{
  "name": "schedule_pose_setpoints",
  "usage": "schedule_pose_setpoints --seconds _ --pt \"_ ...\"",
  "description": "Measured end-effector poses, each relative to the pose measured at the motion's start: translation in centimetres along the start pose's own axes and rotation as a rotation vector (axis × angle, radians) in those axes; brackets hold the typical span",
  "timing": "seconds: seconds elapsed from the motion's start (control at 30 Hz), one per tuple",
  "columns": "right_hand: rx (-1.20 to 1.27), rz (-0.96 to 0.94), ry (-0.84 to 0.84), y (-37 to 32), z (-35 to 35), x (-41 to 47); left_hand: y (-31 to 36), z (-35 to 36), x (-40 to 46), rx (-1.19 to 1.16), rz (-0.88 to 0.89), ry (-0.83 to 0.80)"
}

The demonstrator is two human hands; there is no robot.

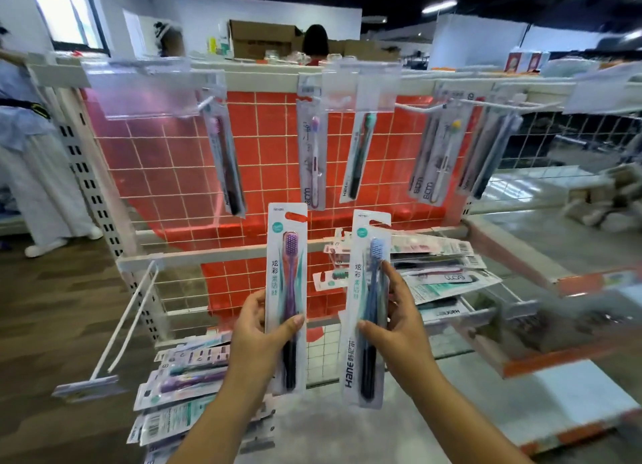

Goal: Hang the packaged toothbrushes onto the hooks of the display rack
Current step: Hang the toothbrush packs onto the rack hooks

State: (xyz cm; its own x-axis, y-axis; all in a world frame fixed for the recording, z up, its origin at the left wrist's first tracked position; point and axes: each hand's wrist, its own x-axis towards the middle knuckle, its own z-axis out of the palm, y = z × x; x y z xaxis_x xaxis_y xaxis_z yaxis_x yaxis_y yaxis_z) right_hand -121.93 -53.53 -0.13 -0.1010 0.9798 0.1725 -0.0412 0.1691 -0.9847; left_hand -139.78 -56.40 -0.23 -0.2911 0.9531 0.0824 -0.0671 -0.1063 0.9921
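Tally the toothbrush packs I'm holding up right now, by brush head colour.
Purple-headed toothbrush pack, in the left hand: 1
Blue-headed toothbrush pack, in the right hand: 1
Total held: 2

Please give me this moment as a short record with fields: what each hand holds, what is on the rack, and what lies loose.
left hand: grips purple toothbrush pack, upright
right hand: grips blue toothbrush pack, upright
display rack: white wire grid, red backing
hanging packs: several on upper hooks
lower left hook: bare
loose packs: piled on the shelf at right
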Motion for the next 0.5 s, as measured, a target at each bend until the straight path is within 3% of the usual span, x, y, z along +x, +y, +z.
schedule_pose_setpoints --seconds 0.5 --pt "-0.065 0.001 0.116 1.0 -6.4 -0.6 -0.6 6.1 -0.5 0.025 0.001 -0.072"
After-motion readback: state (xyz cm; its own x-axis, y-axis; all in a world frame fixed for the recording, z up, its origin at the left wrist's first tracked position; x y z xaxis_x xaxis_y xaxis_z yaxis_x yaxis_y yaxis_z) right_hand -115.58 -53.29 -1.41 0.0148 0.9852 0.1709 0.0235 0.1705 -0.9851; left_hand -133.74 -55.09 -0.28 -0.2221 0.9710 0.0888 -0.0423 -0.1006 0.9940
